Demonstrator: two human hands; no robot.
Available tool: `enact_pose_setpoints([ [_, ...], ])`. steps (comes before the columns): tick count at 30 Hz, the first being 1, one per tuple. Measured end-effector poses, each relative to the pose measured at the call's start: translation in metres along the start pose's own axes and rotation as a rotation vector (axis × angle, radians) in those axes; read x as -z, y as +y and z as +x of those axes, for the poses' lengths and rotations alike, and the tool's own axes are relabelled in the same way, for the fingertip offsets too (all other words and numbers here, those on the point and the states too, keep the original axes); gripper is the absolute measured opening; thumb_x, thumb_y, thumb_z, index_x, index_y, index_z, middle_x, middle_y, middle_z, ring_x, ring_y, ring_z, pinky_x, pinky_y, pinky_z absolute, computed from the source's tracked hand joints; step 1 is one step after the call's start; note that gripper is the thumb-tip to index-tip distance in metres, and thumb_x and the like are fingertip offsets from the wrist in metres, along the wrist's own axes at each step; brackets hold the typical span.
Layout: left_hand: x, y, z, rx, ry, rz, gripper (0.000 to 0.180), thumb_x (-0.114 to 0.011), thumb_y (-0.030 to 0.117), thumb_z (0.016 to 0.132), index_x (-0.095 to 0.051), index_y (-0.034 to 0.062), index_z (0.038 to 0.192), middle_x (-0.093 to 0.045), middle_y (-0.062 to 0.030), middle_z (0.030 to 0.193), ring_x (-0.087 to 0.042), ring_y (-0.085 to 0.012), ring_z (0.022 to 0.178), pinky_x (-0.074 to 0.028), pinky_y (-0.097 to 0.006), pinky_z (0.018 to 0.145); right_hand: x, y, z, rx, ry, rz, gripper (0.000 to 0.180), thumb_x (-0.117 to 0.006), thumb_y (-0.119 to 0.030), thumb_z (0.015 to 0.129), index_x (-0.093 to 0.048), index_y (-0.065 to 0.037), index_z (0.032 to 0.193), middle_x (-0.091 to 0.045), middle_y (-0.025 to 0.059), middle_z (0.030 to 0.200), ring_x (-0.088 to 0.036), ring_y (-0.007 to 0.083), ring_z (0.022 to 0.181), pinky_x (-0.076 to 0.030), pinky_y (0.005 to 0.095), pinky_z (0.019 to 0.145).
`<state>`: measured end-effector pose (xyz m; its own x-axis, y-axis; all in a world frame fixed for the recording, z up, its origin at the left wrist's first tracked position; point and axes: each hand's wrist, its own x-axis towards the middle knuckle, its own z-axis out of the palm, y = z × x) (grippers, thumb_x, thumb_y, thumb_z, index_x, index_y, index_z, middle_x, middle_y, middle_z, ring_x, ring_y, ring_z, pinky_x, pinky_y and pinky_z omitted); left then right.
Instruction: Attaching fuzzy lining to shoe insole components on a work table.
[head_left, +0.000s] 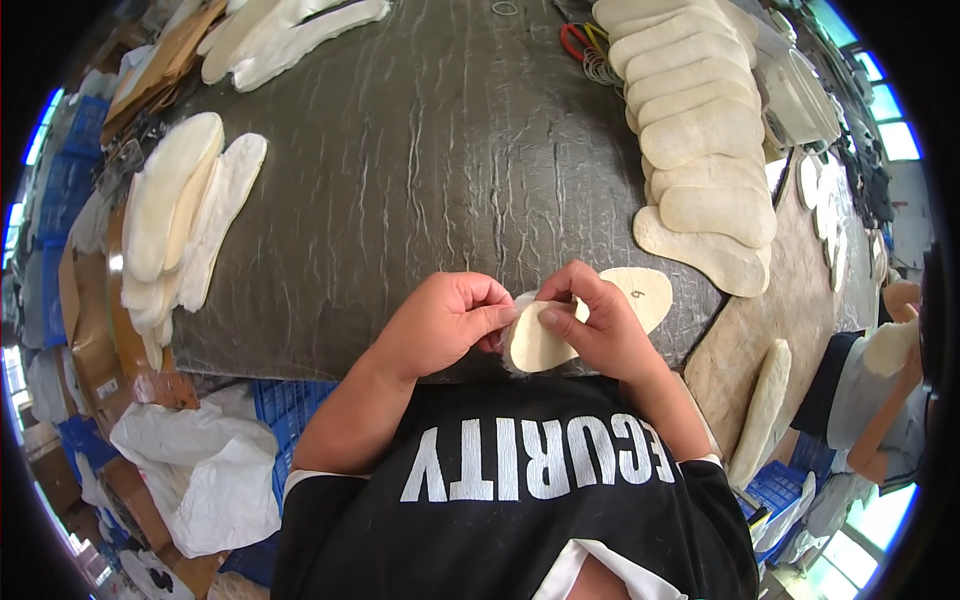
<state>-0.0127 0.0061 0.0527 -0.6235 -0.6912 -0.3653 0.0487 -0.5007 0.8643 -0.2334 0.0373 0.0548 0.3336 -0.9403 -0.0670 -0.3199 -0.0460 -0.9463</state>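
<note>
Close to my body, at the near edge of the dark table, a cream insole (pixel 534 342) with a fuzzy rim is held between both hands. My left hand (pixel 450 322) is closed in a pinch at the insole's left edge. From the other side, my right hand (pixel 600 322) grips it with the thumb on the flat face and fingers over the far edge. A rounded cream insole end (pixel 648 296) with a small dark mark shows beyond my right hand. Whether it belongs to the same piece is hidden by that hand.
An overlapping row of insoles (pixel 705 130) lies at the right. Fluffy white insoles (pixel 175 200) are piled at the left, others (pixel 290 40) at far left. Red-handled scissors (pixel 575 42) lie beside the row. Another person's arm (pixel 888 420) shows at right; a white bag (pixel 205 470) sits lower left.
</note>
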Motion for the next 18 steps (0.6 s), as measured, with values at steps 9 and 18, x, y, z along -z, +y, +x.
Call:
enact_pose_setpoints([
  [9, -0.004, 0.003, -0.005, -0.063, 0.030, 0.083, 0.016, -0.058, 0.013, 0.096, -0.062, -0.0009, 0.090, -0.063, -0.0031, 0.074, -0.059, -0.0086, 0.066, -0.049, -0.023, 0.062, -0.004, -0.001, -0.003, 0.065, 0.098, -0.054, 0.019, -0.070, -0.005, 0.080, -0.060, -0.004, 0.096, -0.058, 0.0084, 0.086, -0.055, 0.0247, 0.080, -0.044, 0.0344, 0.075],
  [18, -0.008, -0.009, -0.007, 0.099, 0.028, -0.085, 0.022, -0.057, 0.019, 0.098, -0.060, 0.0026, 0.085, -0.058, 0.0008, 0.069, -0.054, -0.0066, 0.062, -0.045, -0.020, 0.057, -0.005, 0.006, -0.007, 0.280, 0.088, -0.127, 0.022, -0.073, -0.004, 0.073, -0.060, -0.008, 0.090, -0.059, 0.0052, 0.082, -0.055, 0.0244, 0.080, -0.039, 0.0357, 0.079],
])
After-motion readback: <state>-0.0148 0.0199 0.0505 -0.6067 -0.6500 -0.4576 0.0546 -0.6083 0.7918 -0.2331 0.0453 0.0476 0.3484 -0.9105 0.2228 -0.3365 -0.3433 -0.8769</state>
